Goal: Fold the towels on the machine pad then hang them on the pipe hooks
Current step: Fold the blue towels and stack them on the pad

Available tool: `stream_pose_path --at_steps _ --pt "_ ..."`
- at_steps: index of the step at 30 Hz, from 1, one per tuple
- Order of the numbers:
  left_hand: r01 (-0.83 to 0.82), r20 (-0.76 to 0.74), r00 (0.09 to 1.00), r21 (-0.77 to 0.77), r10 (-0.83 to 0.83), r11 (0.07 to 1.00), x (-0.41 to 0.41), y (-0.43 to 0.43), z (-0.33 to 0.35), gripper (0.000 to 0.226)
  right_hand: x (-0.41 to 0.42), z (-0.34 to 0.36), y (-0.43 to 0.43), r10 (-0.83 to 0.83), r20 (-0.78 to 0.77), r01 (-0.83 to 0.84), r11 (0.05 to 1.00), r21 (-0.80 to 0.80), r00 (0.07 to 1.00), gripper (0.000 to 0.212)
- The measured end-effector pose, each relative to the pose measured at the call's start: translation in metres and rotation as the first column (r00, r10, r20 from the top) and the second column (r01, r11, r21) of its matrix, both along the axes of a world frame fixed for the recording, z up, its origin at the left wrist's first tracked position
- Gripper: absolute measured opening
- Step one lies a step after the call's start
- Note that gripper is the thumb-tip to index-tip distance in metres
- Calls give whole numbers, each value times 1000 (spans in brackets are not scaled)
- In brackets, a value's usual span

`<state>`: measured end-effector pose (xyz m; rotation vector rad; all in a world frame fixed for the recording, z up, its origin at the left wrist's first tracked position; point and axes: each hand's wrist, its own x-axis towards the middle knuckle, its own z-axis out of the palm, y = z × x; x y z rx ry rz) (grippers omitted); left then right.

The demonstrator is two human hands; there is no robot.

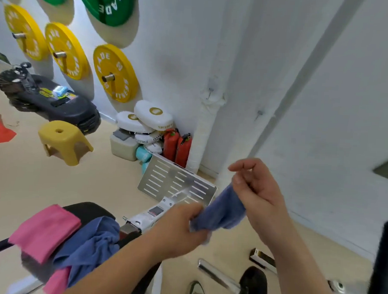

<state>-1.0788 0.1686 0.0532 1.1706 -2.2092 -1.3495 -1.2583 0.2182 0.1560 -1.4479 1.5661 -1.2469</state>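
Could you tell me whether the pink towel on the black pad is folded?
Folded: the pink cloth towel lies as a flat, straight-edged rectangle.

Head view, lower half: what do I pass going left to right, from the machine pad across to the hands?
pink towel → crumpled blue towel → left hand → held blue towel → right hand

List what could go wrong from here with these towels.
The held blue towel is bunched between the left hand and right hand, off the pad; its fold may come out crooked.
The crumpled blue towel droops over the pad's edge and could slide to the floor.
The pipe hooks look small; a thick fold might slip off.
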Motion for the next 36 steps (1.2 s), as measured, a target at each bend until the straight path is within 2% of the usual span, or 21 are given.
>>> stream_pose_path --at_steps 2,3,4,6,8,11,15,18,20,22,25,27,30,33,35,36 --pt "20 29 999 19 -20 1000 7 34 9 9 -2 19 36 -138 -83 133 989 -57 987 29" --pt "-7 12 1000 1 7 1000 8 49 17 19 -4 25 52 -184 -128 178 982 -60 974 31" --pt "-46 -23 999 -30 45 999 8 62 25 30 -7 28 67 -211 -173 208 977 -38 962 31" --pt "-112 -117 988 -98 100 989 2 84 43 32 -12 26 95 -221 -235 236 971 38 947 30" --pt "-149 -187 975 -165 117 975 -4 104 65 25 -10 22 122 -213 -196 232 970 78 957 27" --pt "-140 -237 967 -215 88 966 -12 138 88 11 -1 24 162 -134 -57 139 985 100 989 26" --pt "-129 -297 952 -152 80 980 -11 190 100 20 0 22 201 84 98 -99 982 160 992 40" --pt "-266 -256 936 -69 241 961 1 220 89 16 6 17 218 233 28 -233 946 226 972 37" --pt "-347 -240 908 28 344 937 17 237 79 20 16 12 224 230 10 -226 944 242 973 30" --pt "-318 -193 923 110 334 942 40 252 71 26 32 3 224 202 35 -205 951 232 979 29" --pt "-213 -56 974 132 222 968 83 270 58 24 56 -9 209 64 113 -86 975 206 992 30" --pt "-235 -12 970 184 241 955 113 280 46 25 70 -18 196 -32 122 7 980 198 992 30" --pt "-300 78 954 249 289 921 160 285 29 20 87 -30 174 -160 88 140 970 201 983 28" --pt "-257 246 951 292 187 921 210 291 13 15 105 -47 154 -252 -5 246 940 237 968 18" --pt "-254 302 940 315 158 914 244 295 4 5 118 -57 148 -332 -31 329 910 252 943 17" --pt "-283 300 936 332 184 900 263 295 0 9 127 -60 147 -370 -33 366 897 247 928 17"
